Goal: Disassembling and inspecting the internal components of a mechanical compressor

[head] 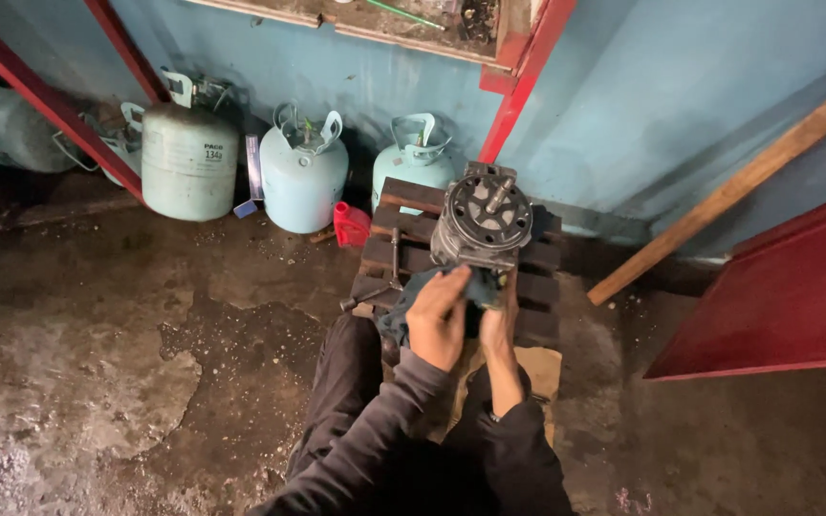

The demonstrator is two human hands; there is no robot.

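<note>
Dark-sleeved forearms nearest, then left hand [439, 317] pressed flat on crumpled dark blue rag [423, 298], right hand [497, 330] closed around its edge beneath round grey metal compressor [483, 226], upright on dark slatted wooden stand [403, 253]. Judged mid-wipe: casing grimy, front hub bare.

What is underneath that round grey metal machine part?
The machine part stands on a dark slatted wooden stool. A blue rag and both hands cover its lower front, so the contact there is hidden.
</note>
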